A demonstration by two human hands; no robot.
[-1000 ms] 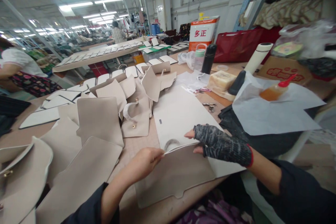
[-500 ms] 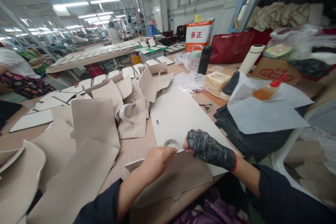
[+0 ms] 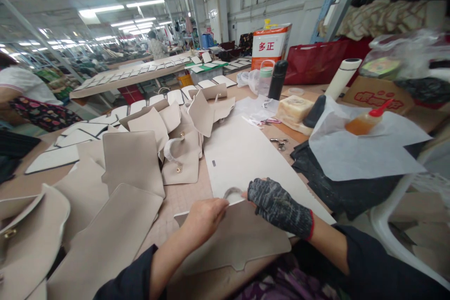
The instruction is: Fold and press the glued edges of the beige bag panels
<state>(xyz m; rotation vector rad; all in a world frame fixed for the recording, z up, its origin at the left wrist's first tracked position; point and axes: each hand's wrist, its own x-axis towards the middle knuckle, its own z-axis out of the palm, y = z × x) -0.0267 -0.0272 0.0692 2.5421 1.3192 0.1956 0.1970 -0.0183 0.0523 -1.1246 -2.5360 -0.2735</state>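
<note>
Beige leather panels (image 3: 133, 159) heap up on the left of my table (image 3: 186, 197). A white sheet (image 3: 246, 154) lies ahead of me, and the beige panel (image 3: 235, 239) I am handling rests at the near table edge, partly over that sheet. At the back, a cardboard box (image 3: 379, 96) has red print too blurred to read. A white tin (image 3: 270, 47) reads 多正 in red, with its contents hidden. My left hand (image 3: 206, 218) pinches the panel's top edge. My right hand (image 3: 277, 204), in a dark knit glove, rests on the same edge with its fingertips hidden, so I cannot tell their grip. A squeeze bottle (image 3: 365, 123) holds orange liquid. A small grey loop (image 3: 232, 192) sits between my hands.
</note>
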